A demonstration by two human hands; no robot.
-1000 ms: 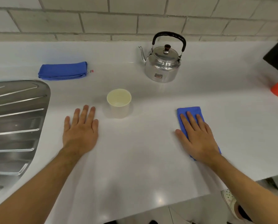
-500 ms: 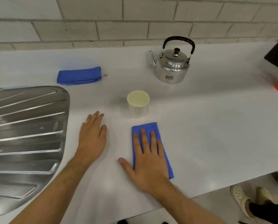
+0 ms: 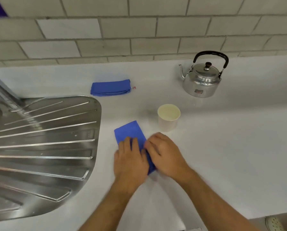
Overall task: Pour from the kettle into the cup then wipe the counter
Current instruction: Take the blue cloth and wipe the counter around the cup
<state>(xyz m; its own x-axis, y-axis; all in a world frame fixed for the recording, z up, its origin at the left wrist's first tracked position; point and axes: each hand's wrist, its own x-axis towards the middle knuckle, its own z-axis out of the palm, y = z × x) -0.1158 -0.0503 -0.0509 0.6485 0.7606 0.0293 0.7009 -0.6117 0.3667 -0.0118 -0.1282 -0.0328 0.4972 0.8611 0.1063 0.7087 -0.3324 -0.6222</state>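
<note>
The left hand (image 3: pixel 130 161) lies flat on the blue cloth (image 3: pixel 131 135), and the right hand (image 3: pixel 164 155) presses its edge. The cloth's long side runs from near-right to far-left on the bench (image 3: pixel 222 155). Just behind stands the cup (image 3: pixel 168 118). Farther back, the kettle (image 3: pixel 202 80) points its spout left.

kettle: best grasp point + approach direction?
Take the kettle by its black arched handle, which stands upright over the lid with a clear gap beneath for fingers. Come from above, probably with the right hand, the nearer one. The spout points left toward the cup, so little turning should be needed.
</note>
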